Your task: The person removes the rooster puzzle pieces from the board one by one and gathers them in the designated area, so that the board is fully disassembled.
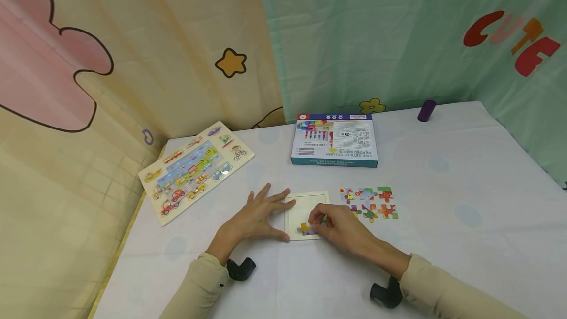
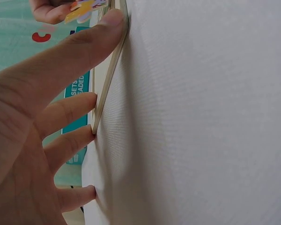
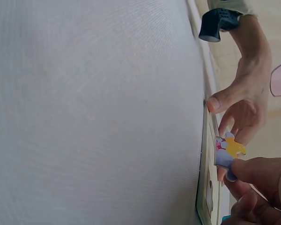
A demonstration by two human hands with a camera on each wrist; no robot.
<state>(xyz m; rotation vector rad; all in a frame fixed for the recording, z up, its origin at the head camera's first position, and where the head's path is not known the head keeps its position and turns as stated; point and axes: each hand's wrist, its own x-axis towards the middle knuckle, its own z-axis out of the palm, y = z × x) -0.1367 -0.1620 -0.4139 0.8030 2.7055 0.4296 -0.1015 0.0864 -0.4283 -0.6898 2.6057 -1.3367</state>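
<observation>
A square pale wooden puzzle tray (image 1: 305, 204) lies flat on the table. My left hand (image 1: 257, 216) has its fingers spread, with the thumb and some fingertips touching the tray's left edge. Between thumb and fingers, my right hand (image 1: 344, 228) pinches a jigsaw piece (image 3: 229, 149), yellow and lilac, over the tray's lower part. The piece is tilted up from the tray in the right wrist view. A bit of green shows beside the right fingers, too covered to identify. To the right of the tray lie several loose jigsaw pieces (image 1: 367, 194) in two rows, some partly behind the right hand.
A vehicle picture board (image 1: 195, 174) lies at the left. Behind the tray sits a flat bead-set box (image 1: 334, 141). A purple cylinder (image 1: 426, 111) is at the back right edge, by the printed curtain (image 1: 376, 38). Black wrist mounts (image 1: 241, 269) sit at both cuffs.
</observation>
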